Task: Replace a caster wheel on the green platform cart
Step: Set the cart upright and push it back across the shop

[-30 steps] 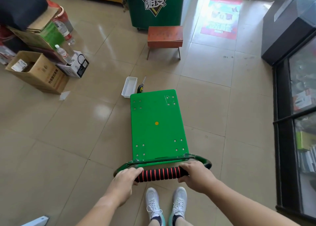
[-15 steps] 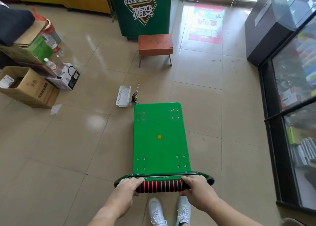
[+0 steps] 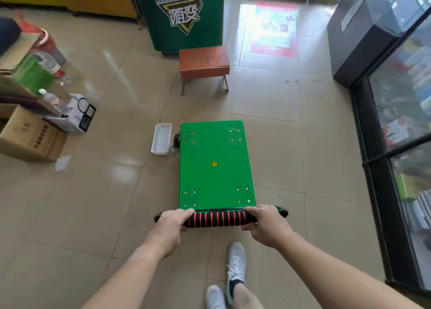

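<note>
Two hands grasp the cart's push handle: the left hand (image 3: 173,224) is curled over the left end of the black-and-red ribbed foam grip (image 3: 215,218), and the right hand (image 3: 263,222) is wrapped round its right end, knuckles up. The green platform cart (image 3: 210,180) stands on the tiled floor (image 3: 105,192) straight ahead of the person, its flat deck facing up with a yellow dot (image 3: 214,164) at the centre and a cluster of small holes near each corner. Just beside the cart's far left corner lies a white slotted basket (image 3: 161,138), with a dark tool (image 3: 176,140) between basket and deck edge, partly hidden by the deck. Beyond the cart's far end stands a low red stool (image 3: 204,61), and behind that a green cabinet (image 3: 184,14). Well to the cart's left sits a cardboard box (image 3: 28,136); to its right runs a glass display case (image 3: 401,122). A white sneaker (image 3: 236,264) shows below the handle.
</note>
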A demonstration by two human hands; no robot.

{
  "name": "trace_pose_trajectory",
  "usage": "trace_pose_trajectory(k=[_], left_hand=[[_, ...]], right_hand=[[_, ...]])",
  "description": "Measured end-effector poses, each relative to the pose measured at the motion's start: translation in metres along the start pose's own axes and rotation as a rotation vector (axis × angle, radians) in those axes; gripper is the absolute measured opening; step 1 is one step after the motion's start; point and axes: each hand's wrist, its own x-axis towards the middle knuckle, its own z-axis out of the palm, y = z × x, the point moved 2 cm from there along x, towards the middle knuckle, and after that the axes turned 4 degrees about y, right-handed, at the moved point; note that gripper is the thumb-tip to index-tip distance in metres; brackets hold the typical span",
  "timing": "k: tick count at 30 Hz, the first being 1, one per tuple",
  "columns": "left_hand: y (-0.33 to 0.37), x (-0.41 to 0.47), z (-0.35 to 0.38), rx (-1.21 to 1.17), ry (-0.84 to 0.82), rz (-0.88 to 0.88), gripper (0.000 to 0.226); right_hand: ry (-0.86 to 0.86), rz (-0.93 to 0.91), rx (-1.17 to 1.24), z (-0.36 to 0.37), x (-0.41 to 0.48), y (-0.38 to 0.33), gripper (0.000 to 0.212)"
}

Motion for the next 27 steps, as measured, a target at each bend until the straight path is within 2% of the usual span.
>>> trace_pose_trajectory(k=[8,15,22,27], left_hand=[[-0.003,0.102,-0.053,-0.014,-0.028,-0.036,0.061],[-0.002,0.154,-0.082,-0.047,-0.045,-0.061,0.053],[0.002,0.146,-0.085,-0.043,-0.085,-0.02,0.035],[0.005,0.11,-0.071,-0.037,-0.12,0.0,0.035]], right_hand=[[0.012,0.04,0.04,-0.045,0.101,0.003,0.027],[-0.033,0.047,0.036,-0.071,0.16,0.005,0.023],[-0.043,0.06,0.012,-0.066,0.155,0.003,0.026],[-0.012,0.047,-0.007,-0.047,0.114,0.001,0.024]])
